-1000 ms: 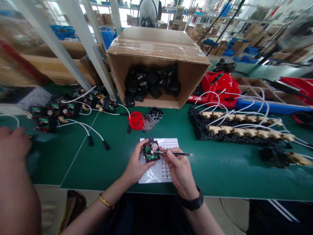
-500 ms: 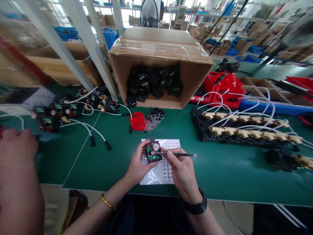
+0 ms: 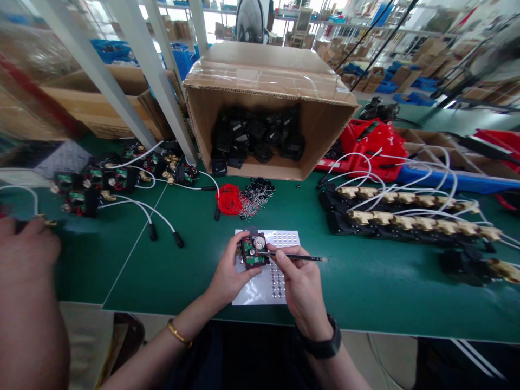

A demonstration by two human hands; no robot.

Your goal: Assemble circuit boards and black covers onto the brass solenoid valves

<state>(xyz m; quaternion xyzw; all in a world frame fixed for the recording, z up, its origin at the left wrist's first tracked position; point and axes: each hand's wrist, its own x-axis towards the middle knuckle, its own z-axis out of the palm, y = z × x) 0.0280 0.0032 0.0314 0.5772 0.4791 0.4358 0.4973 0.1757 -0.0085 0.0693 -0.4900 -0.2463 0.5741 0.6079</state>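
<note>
My left hand grips a small black housing by its edges, its open face with a green circuit board and a round metal part turned up toward me. In my right hand is a pair of dark tweezers, pinched between thumb and fingers. Their thin tip reaches over the board inside the housing; whether it touches a part is too small to tell. Beneath both hands lies a white sheet carrying rows of small round shiny pieces. My hands partly cover this sheet.
Behind stands a cardboard box of black covers. Red rings and a heap of screws lie before it. Brass-fitted units line the right; open units sit left, near another person's hand.
My hands, the housing and the tweezers hold nearly the same pose. The view has shifted slightly, and the other person's hand at the left has moved a little.
</note>
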